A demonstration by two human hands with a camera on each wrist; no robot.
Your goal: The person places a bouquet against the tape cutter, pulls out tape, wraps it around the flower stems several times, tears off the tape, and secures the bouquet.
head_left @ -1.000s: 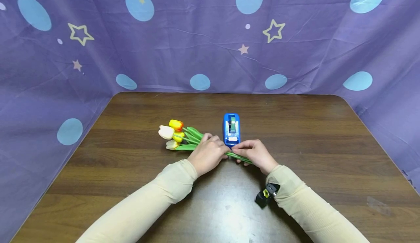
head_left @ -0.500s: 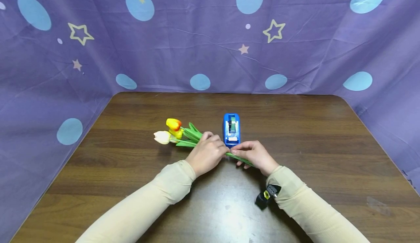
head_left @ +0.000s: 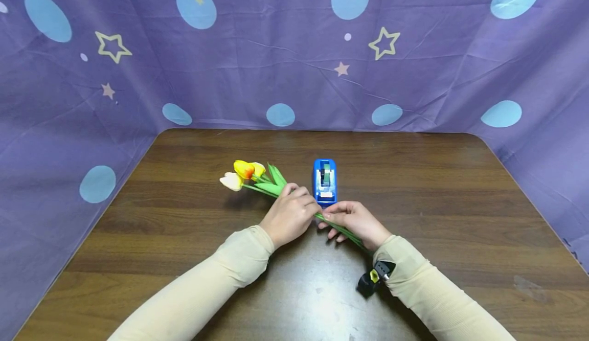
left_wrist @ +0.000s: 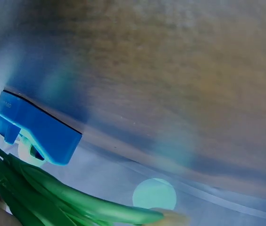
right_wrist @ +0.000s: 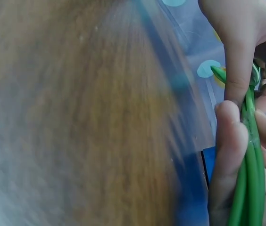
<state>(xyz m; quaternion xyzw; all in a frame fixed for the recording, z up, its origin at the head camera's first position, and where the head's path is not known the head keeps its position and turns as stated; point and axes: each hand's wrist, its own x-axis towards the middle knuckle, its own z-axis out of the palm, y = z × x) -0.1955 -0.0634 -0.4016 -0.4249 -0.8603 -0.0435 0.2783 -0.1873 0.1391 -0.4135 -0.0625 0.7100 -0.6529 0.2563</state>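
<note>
A bunch of artificial tulips (head_left: pixel 243 169), with white, yellow and orange-yellow blooms, lies slantwise across both hands, blooms to the far left. My left hand (head_left: pixel 292 214) grips the stems just below the leaves (head_left: pixel 277 175). Beside it, my right hand (head_left: pixel 358 223) pinches the same green stems (right_wrist: pixel 252 174) between thumb and fingers. In the right wrist view, a shiny, clear band like tape (right_wrist: pixel 252 137) shows on the stems between the fingertips. A blue tape dispenser (head_left: pixel 324 181) stands just beyond the hands. The left hand hides the middle of the bunch.
The brown wooden table (head_left: pixel 437 187) reaches back to a purple patterned curtain (head_left: pixel 294 49). A clear scrap (head_left: pixel 531 288) lies at the right. Strapped at the right wrist, a small black device (head_left: pixel 370 281) hangs close over the table.
The bunch has been rolled and tilted in the hands: the blooms have risen toward the back, and the stem ends have swung nearer the right wrist. The tape dispenser has stayed put.
</note>
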